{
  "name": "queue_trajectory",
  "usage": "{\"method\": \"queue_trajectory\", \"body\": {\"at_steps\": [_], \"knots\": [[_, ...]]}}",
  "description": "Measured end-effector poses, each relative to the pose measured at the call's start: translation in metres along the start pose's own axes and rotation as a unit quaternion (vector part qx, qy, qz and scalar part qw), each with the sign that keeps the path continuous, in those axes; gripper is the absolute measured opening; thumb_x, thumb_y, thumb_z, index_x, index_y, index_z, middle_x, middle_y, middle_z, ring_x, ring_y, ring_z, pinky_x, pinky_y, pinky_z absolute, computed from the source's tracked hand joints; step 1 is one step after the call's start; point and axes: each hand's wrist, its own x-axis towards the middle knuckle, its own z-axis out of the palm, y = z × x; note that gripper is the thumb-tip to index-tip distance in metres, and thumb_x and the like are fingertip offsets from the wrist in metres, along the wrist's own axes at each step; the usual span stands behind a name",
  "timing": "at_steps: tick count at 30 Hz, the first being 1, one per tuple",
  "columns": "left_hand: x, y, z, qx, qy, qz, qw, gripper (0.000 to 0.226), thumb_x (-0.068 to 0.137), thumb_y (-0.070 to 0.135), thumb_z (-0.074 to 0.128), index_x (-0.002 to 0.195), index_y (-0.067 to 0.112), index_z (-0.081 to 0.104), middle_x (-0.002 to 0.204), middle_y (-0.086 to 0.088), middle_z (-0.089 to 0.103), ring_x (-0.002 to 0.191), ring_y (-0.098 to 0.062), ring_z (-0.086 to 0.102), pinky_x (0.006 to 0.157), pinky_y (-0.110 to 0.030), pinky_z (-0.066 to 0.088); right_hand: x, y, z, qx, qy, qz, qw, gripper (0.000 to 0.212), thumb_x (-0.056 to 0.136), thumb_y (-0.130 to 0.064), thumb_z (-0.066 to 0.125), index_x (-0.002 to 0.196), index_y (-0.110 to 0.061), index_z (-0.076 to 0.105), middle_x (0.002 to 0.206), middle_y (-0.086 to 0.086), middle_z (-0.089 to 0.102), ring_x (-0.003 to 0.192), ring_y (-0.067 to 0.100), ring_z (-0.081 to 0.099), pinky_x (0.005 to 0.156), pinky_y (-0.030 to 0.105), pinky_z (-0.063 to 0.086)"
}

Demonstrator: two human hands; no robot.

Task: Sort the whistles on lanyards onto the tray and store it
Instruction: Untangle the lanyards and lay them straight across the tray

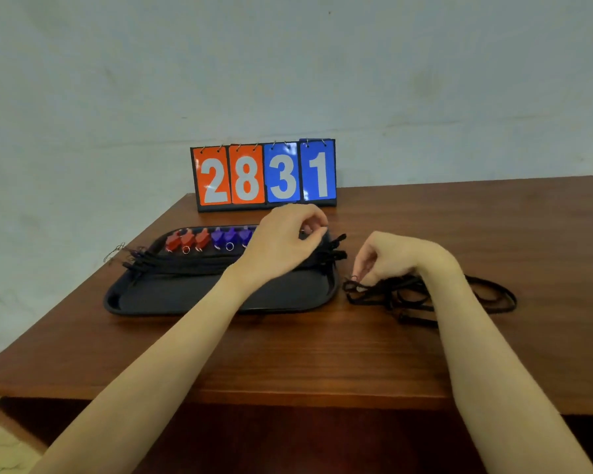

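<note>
Right hand [387, 258] pinches lanyard pile [425, 295]; left hand [285, 241] pinches whistle ring, lanyards crosswise.

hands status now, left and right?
Left hand: over the tray, fingers curled, pinching something small; what it is cannot be told.
Right hand: fingertips pinching the loose lanyards on the table.

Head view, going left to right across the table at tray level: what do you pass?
Frayed black lanyard ends → red plastic whistles → purple plastic whistles → left hand over the black tray → right hand → loose tangle of black lanyards on the brown wooden table.
</note>
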Motion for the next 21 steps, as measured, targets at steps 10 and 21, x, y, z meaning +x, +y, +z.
{"method": "queue_trajectory", "body": {"at_steps": [10,21], "knots": [[0.0,0.015,0.036,-0.03,-0.084,0.022,0.996,0.013,0.09,0.03,0.061,0.096,0.024,0.071,0.086,0.013,0.067,0.077,0.0,0.059,0.065,-0.011,0.04,-0.008,0.031,-0.014,0.014,0.099,0.13,0.987,0.017,0.083,0.004,0.062,0.091,-0.003,0.075,0.087,0.008,0.07,0.086,0.021,0.066,0.075,0.033,0.055],[-0.003,0.025,0.056,-0.039,-0.097,-0.005,0.994,0.01,0.086,0.027,0.067,0.091,0.021,0.073,0.074,0.01,0.066,0.065,-0.006,0.057,0.066,-0.021,0.049,-0.011,0.029,-0.017,0.057,0.126,0.093,0.986,0.01,0.083,-0.006,0.07,0.08,-0.015,0.074,0.086,0.004,0.069,0.077,0.012,0.06,0.06,0.022,0.045]]}}
